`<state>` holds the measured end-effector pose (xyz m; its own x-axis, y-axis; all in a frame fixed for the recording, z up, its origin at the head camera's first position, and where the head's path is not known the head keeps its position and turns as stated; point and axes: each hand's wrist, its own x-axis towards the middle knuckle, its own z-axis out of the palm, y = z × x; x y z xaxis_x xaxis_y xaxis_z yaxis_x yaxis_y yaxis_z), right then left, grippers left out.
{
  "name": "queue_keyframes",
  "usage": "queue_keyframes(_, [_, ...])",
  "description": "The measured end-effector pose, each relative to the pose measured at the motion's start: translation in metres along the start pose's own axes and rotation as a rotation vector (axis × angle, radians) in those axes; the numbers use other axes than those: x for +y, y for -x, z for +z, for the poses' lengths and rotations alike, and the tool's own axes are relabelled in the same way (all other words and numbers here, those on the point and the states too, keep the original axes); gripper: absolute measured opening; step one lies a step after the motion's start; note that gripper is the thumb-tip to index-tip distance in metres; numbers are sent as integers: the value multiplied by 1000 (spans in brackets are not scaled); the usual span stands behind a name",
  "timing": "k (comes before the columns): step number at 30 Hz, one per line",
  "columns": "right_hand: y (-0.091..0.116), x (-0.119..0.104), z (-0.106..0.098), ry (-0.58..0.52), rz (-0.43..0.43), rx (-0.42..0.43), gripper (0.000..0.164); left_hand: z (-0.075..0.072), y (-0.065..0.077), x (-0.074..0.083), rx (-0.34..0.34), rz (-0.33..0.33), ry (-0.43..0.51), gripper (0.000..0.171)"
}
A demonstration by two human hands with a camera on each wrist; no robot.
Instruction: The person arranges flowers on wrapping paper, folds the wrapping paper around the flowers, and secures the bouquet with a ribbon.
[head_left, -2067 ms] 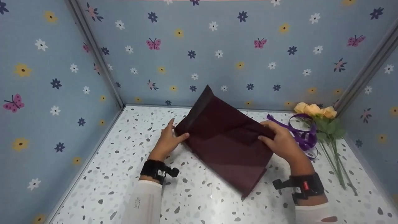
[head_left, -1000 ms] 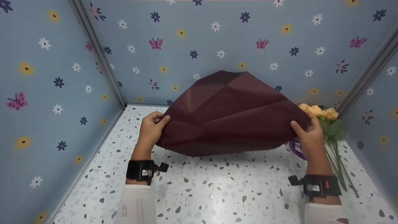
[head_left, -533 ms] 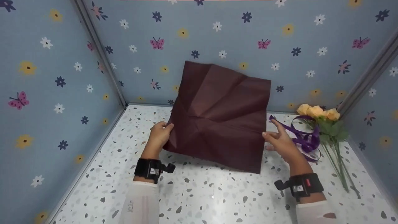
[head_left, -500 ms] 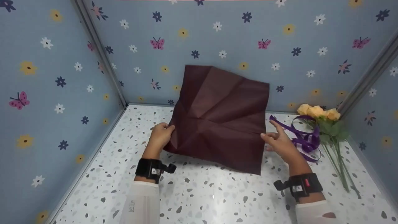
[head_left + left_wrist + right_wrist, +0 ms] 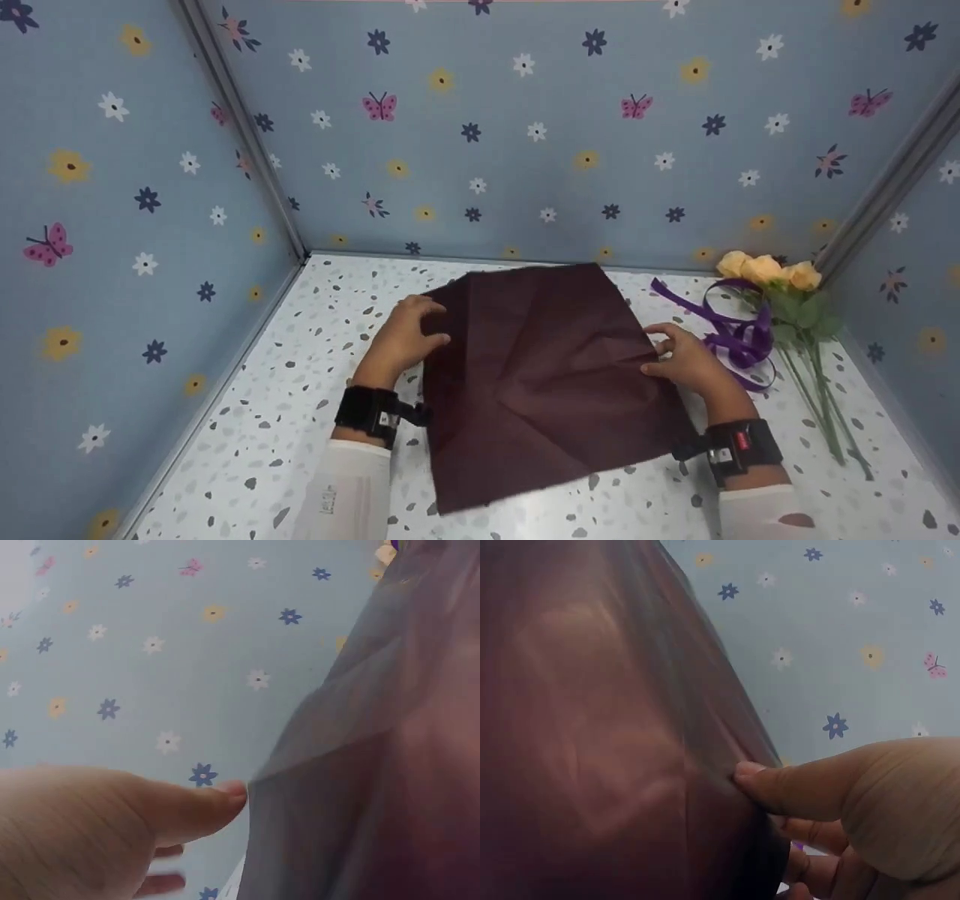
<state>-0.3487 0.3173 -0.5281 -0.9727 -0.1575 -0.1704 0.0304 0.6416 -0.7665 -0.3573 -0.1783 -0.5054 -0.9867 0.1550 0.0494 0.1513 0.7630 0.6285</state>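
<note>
A creased, dark maroon sheet of wrapping paper (image 5: 540,375) is spread over the speckled tabletop, its near left corner pointing toward me. At its left edge is my left hand (image 5: 405,337), thumb and forefinger spread apart; in the left wrist view the thumb (image 5: 202,810) reaches the sheet's edge without a visible pinch. My right hand (image 5: 686,364) pinches the right edge. The right wrist view has that thumb (image 5: 802,784) on the face of the paper (image 5: 592,727) and the fingers behind it, partly hidden.
Right of the sheet lies a loosely coiled purple ribbon (image 5: 739,341). Beyond it, pale orange roses (image 5: 765,270) with long green stems rest near the right wall. Patterned blue panels (image 5: 525,112) enclose the speckled table (image 5: 262,420) at the back and both sides.
The paper went from folded to opened out, was held up tilted, then came down toward the table and turned slightly. My left hand has loosened its hold; my right hand stays at the right edge.
</note>
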Motion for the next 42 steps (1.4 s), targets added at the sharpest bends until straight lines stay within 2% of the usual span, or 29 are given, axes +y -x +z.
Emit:
queue_keyframes(3, [1,6,-2,86,30,-7,74,11,1,6,-125,98,-27,50])
queue_keyframes(6, [-1,7,-1,154,11,29,68,20,3,6,-237,123,-78,55])
queue_keyframes(9, [-2,6,0,233,-29,94,60,25,6,6,-287,107,-146,63])
queue_keyframes(13, [1,1,2,357,-56,146,57,31,8,8,-265,64,-240,74])
queue_keyframes(16, [3,-5,5,408,-86,100,62,36,9,10,-237,50,-310,82])
queue_keyframes(19, [5,-9,9,436,-119,26,69,39,10,13,-217,55,-342,90])
queue_keyframes(21, [7,-11,11,465,-133,11,71,41,10,15,-211,50,-357,93])
queue_keyframes(29, [6,-7,15,606,-106,143,51,41,13,22,-204,-16,-413,97])
queue_keyframes(33, [5,-5,15,617,-104,176,39,44,12,23,-177,6,-387,92])
queue_keyframes(36, [6,-5,13,596,-133,147,36,47,10,23,-172,27,-367,83])
queue_keyframes(39, [8,-7,11,572,-129,88,48,50,9,23,-181,38,-365,77])
queue_keyframes(42, [11,-10,8,552,-76,58,63,51,8,22,-183,48,-364,76])
